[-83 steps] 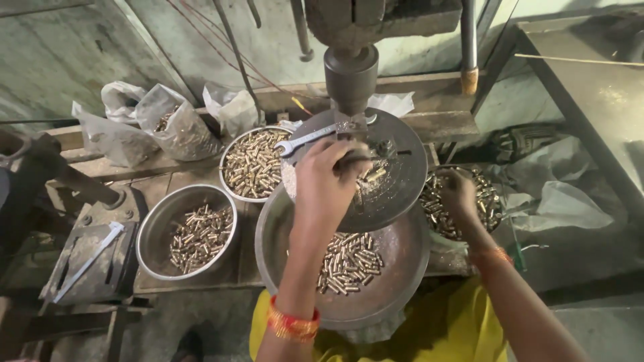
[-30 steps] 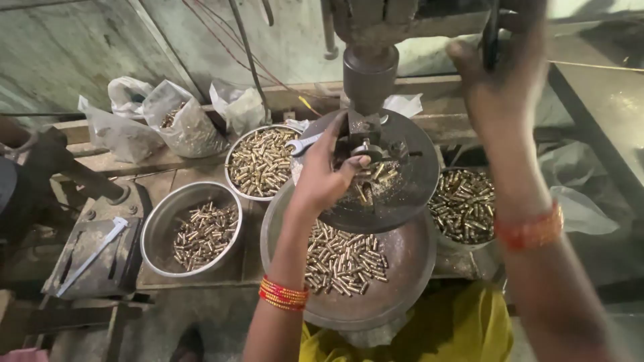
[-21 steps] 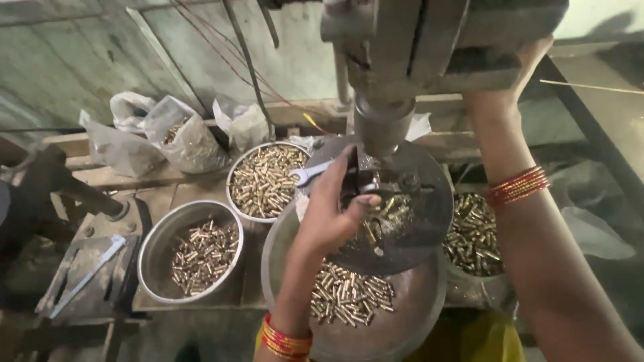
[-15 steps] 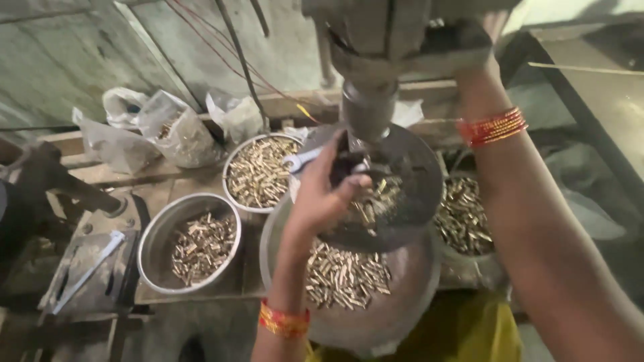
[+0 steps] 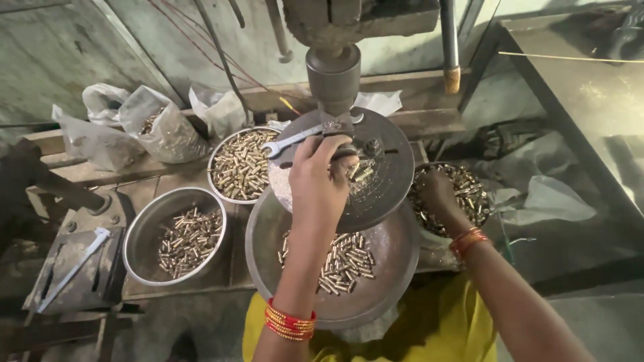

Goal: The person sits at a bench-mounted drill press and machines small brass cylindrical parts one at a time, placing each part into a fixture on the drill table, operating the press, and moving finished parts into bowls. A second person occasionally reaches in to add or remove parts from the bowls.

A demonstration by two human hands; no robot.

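Small brass pieces [image 5: 359, 173] on the round plate [image 5: 389, 181] under the drill [image 5: 333, 77], just past the left fingertips. Left hand [image 5: 317, 182] flat over the plate, fingers [image 5: 335, 149] bent down onto a piece right below the drill tip; pinching or only touching, cannot tell. Spanner [image 5: 295, 139] lying on the plate's far left edge, just beside that hand. Red and gold bangles [image 5: 288, 322] on the left wrist.

Right hand [image 5: 437, 193] down in the right bowl [image 5: 419, 175], among more brass pieces [image 5: 469, 194]. Fingers buried in the pile, so closed or loose cannot be told. Red bangles [image 5: 468, 239] on that wrist too.

Below the plate, a big pan [image 5: 396, 268] with a small heap of pieces in it. To the left, a steel bowl [image 5: 144, 228] with a few pieces. Behind that, another bowl [image 5: 216, 155] filled with them. Plastic bags [image 5: 164, 127] at the back left, one with pieces inside. A white caliper [image 5: 74, 268] on the dark stand at far left. Yellow cloth [image 5: 443, 322] at the bottom.
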